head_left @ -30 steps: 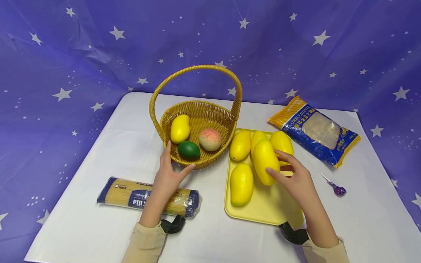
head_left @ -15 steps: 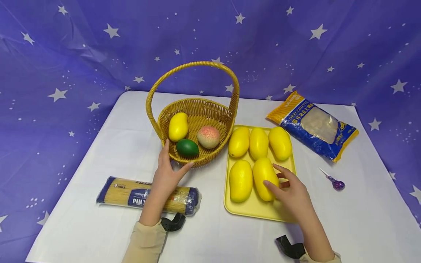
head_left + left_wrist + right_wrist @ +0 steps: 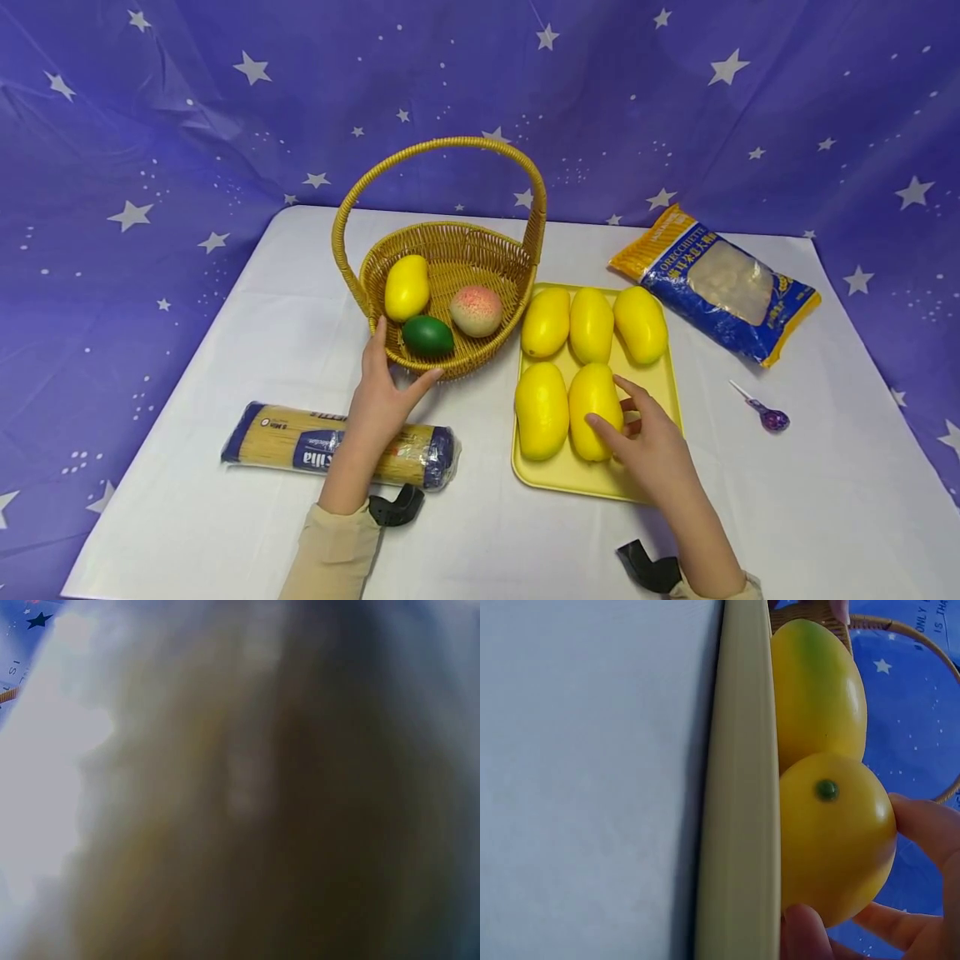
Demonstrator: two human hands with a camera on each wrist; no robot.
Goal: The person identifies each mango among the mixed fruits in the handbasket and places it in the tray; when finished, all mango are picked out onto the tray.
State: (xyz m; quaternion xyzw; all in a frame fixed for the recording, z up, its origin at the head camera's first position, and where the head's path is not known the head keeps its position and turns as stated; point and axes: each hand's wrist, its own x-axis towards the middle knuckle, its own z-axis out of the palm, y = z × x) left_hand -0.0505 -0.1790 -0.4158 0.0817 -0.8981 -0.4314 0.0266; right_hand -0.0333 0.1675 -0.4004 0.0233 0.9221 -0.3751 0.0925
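My right hand grips a yellow mango that lies on the yellow tray. In the right wrist view, fingertips and thumb touch the sides of this mango, right beside another mango. To its left in the head view lies that front-left mango; three more form the back row. My left hand has its thumb and index finger spread against the front of the wicker basket. Inside the basket are a yellow mango, a green oval fruit and a peach. The left wrist view is mostly blurred.
A spaghetti pack lies under the left forearm. Behind the tray, to the right, is a blue and orange orecchiette bag. A wrapped lollipop lies right of the tray. The basket's tall handle arches above it.
My right hand has lowered the mango from above the back row to the tray's front row and shifted it left. The front-left mango has moved slightly left. My left hand stays at the basket.
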